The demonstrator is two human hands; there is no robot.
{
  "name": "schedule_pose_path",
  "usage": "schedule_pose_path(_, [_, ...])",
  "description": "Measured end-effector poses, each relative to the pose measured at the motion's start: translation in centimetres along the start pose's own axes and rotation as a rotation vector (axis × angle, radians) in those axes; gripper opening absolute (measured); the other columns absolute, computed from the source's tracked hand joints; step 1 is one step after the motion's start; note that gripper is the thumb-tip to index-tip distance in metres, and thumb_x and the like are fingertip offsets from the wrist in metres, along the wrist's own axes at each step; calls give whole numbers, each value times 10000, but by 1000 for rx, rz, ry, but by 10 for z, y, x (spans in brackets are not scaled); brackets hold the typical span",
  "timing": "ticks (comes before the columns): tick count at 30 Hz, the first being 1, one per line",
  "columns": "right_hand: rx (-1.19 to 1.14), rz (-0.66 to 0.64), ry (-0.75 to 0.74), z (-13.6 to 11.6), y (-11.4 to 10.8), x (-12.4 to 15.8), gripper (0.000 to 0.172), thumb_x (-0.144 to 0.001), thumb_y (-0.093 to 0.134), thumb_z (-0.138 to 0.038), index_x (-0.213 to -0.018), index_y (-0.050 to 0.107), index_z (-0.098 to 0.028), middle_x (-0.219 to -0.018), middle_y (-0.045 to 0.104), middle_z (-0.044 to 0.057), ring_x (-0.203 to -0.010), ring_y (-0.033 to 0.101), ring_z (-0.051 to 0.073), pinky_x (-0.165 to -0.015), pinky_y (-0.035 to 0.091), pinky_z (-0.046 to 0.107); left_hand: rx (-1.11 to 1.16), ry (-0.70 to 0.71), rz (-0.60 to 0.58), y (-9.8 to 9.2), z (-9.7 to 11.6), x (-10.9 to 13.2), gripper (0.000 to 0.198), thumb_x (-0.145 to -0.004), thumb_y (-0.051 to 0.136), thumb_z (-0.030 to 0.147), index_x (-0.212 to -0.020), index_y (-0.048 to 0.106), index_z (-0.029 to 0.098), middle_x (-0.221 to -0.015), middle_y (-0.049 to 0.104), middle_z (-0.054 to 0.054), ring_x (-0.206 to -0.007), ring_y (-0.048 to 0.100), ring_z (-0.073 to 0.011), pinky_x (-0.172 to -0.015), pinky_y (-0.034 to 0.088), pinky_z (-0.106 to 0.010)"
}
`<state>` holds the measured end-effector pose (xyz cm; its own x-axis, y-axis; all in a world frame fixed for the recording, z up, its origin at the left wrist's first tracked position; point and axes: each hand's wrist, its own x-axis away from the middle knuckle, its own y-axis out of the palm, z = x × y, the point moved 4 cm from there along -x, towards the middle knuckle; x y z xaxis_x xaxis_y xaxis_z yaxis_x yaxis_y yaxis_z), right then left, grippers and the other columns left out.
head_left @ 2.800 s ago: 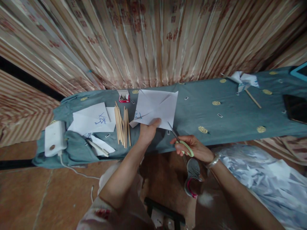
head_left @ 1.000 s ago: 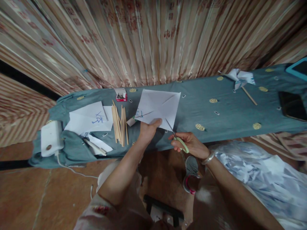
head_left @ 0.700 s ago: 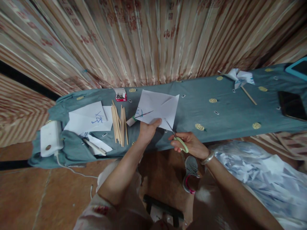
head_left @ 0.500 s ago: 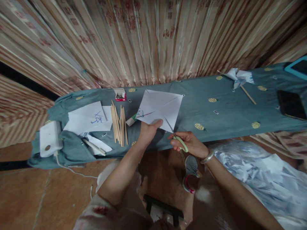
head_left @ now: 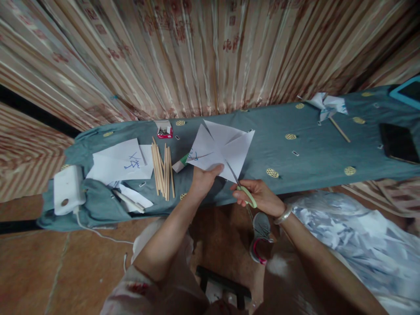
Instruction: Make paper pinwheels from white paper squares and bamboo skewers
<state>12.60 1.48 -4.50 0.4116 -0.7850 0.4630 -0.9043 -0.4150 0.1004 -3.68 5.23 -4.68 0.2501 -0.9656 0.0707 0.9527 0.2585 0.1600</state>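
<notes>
Left hand (head_left: 203, 183) gripping paper square (head_left: 223, 148), right hand (head_left: 259, 197) around scissors (head_left: 241, 186)

A room in a home, set up for paper craft. Long pleated curtains (head_left: 203, 57) in striped, satin-like fabric with small red motifs fill the whole background, falling to a narrow table (head_left: 315, 153) draped in a teal cloth printed with yellow pineapples. Household and hobby items share the surface: loose white paper sheets (head_left: 120, 162), a bundle of thin wooden sticks (head_left: 162, 170), a small red box of pins (head_left: 164, 130), a white power adapter (head_left: 67, 190) with its cable trailing down, a dark phone (head_left: 398, 143), and a finished paper pinwheel (head_left: 326, 107). Below is a reddish-brown tiled floor (head_left: 49, 271).
</notes>
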Motion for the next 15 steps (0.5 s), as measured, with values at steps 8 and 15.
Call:
schedule_pose_path(8, [3, 16, -11, 0, 0, 0, 454, -491, 854, -478, -722, 641, -150, -509, 611, -44, -436, 521, 53, -452, 415, 173, 25, -27, 12, 1, -3, 1, 339, -548, 753, 223, -862, 654, 142, -932, 720, -92, -927, 652, -243, -904, 505, -389])
schedule_pose_path(15, [9, 12, -26, -1, -1, 0, 442, -506, 847, -485, -706, 641, -148, -512, 600, -42, -438, 510, 56, -448, 407, 181, 30, -49, 0, 5, -2, 3, 385, -561, 748, 216, -927, 656, 138, -950, 717, -93, -894, 656, -227, -898, 501, -382])
